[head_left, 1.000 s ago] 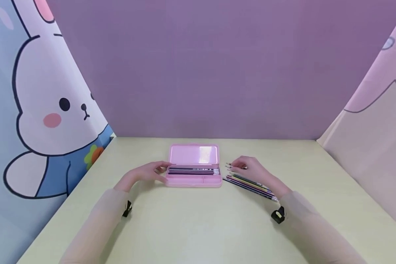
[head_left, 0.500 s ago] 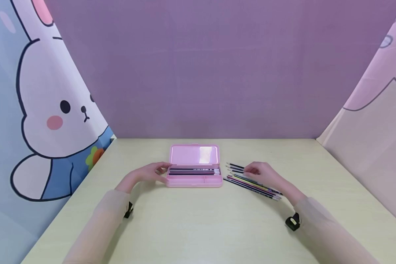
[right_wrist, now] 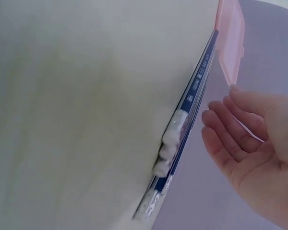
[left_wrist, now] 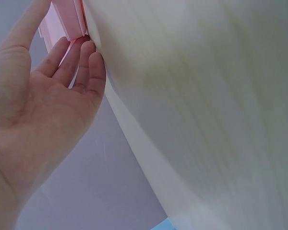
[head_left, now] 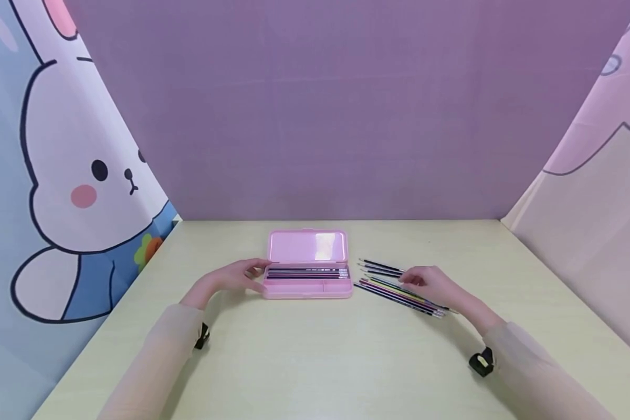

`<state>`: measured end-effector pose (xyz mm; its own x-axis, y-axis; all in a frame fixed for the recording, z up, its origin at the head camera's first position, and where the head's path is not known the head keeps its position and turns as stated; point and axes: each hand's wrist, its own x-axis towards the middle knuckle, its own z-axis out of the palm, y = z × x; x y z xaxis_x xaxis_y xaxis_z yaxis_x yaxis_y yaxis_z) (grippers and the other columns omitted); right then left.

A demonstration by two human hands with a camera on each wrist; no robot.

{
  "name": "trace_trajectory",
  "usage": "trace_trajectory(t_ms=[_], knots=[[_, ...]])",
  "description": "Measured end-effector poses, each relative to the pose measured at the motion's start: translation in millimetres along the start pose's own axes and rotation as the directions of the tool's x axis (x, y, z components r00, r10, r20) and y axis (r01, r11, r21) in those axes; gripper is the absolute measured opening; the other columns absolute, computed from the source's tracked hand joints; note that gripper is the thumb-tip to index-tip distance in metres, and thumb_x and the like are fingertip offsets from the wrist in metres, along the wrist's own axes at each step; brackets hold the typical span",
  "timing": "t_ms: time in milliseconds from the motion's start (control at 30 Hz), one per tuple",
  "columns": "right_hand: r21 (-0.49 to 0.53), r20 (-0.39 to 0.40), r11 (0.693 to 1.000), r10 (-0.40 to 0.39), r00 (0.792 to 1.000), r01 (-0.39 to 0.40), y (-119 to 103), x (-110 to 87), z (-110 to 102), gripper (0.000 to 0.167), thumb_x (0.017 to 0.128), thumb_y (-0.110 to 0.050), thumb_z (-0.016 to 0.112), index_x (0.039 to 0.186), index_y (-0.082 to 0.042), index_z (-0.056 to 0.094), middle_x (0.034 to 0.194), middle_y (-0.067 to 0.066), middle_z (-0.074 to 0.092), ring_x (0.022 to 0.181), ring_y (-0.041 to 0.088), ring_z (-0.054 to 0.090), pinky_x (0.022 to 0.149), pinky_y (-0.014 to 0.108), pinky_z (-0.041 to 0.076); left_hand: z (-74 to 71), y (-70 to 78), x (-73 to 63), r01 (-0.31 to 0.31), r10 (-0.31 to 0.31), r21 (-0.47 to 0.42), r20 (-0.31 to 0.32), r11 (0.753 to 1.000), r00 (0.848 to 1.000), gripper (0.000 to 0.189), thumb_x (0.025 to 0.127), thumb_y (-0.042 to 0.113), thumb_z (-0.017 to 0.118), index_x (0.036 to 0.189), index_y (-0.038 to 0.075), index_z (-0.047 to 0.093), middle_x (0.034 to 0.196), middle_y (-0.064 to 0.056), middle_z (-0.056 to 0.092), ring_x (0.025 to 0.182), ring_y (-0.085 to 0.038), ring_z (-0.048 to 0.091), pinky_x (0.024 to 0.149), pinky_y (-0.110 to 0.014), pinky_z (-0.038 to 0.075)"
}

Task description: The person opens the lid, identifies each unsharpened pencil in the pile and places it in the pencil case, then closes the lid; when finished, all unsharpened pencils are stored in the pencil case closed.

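Note:
A pink pencil case lies with its lid raised, several dark pencils in its rear compartment. My left hand holds the left end of the case, thumb at the front corner and fingers at the back. To the right of the case several dark, yellow and pink pencils lie slantwise side by side. Behind them are a few dark pencils, their far ends covered by my right hand. In the right wrist view this hand's fingers curve loosely beside the eraser-tipped pencils, nothing between them.
The pale wooden table ends at a purple backdrop. A rabbit-print cloth hangs at the left, a pink and cream cloth at the right. The front compartment of the case has a small divider.
My right hand has slid right and slightly toward me along the pencils, uncovering more of the rear dark ones. My left hand stays at the case.

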<state>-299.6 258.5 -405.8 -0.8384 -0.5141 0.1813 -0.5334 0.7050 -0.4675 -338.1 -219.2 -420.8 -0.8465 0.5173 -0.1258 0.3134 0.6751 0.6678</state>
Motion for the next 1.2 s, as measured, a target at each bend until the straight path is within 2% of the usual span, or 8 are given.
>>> trace_trajectory(t_ms=[233, 467, 633, 1000, 1200], knots=[[-0.023, 0.038, 0.999, -0.027, 0.999, 0.028, 3.2, -5.3, -3.8, 0.012, 0.088, -0.010, 0.064, 0.094, -0.002, 0.069, 0.083, 0.002, 0.069, 0.070, 0.003, 0.057, 0.063, 0.021, 0.050, -1.6, 0.8, -2.5, 0.015, -0.015, -0.001, -0.002, 1.000, 1.000, 0.076, 0.079, 0.033, 0.075, 0.142, 0.011, 0.039, 0.141, -0.015, 0.042, 0.122, -0.035, 0.044, 0.102, -0.051, 0.037], [-0.049, 0.076, 0.999, 0.015, 0.997, -0.012, 7.6, -11.5, -10.5, 0.008, 0.085, -0.005, 0.064, 0.090, -0.003, 0.069, 0.085, 0.004, 0.069, 0.075, 0.011, 0.062, 0.067, 0.024, 0.052, -0.7, 2.2, -3.4, 0.020, -0.020, -0.002, 0.000, 1.000, 1.000, 0.076, 0.079, 0.034, 0.075, 0.142, 0.013, 0.039, 0.140, -0.013, 0.044, 0.121, -0.033, 0.045, 0.101, -0.050, 0.038], [-0.054, 0.100, 0.998, 0.045, 0.994, -0.040, 9.1, -16.5, -13.8, 0.007, 0.083, -0.005, 0.065, 0.089, -0.003, 0.069, 0.083, 0.003, 0.069, 0.074, 0.012, 0.062, 0.067, 0.024, 0.051, -1.0, 3.3, -3.2, 0.021, -0.021, -0.007, 0.001, 1.000, 1.000, 0.076, 0.079, 0.033, 0.075, 0.142, 0.012, 0.039, 0.139, -0.013, 0.045, 0.121, -0.033, 0.045, 0.101, -0.050, 0.038], [-0.048, 0.069, 0.993, 0.107, 0.992, -0.104, 14.4, -16.3, -13.8, 0.004, 0.082, -0.007, 0.065, 0.083, -0.004, 0.064, 0.077, 0.001, 0.065, 0.070, 0.009, 0.056, 0.065, 0.024, 0.049, -1.0, 1.1, -1.8, 0.019, -0.019, -0.024, 0.003, 1.000, 1.000, 0.075, 0.080, 0.031, 0.074, 0.142, 0.012, 0.038, 0.139, -0.013, 0.044, 0.121, -0.034, 0.045, 0.102, -0.051, 0.037], [-0.027, 0.062, 0.999, 0.043, 0.997, -0.041, 27.0, -21.1, -14.7, 0.010, 0.082, -0.016, 0.069, 0.081, -0.006, 0.069, 0.074, 0.000, 0.062, 0.066, 0.009, 0.053, 0.060, 0.026, 0.047, -0.1, 0.5, -1.6, 0.020, -0.020, -0.042, 0.005, 0.999, 1.000, 0.074, 0.080, 0.030, 0.074, 0.142, 0.011, 0.038, 0.139, -0.014, 0.045, 0.121, -0.034, 0.045, 0.102, -0.051, 0.037]])
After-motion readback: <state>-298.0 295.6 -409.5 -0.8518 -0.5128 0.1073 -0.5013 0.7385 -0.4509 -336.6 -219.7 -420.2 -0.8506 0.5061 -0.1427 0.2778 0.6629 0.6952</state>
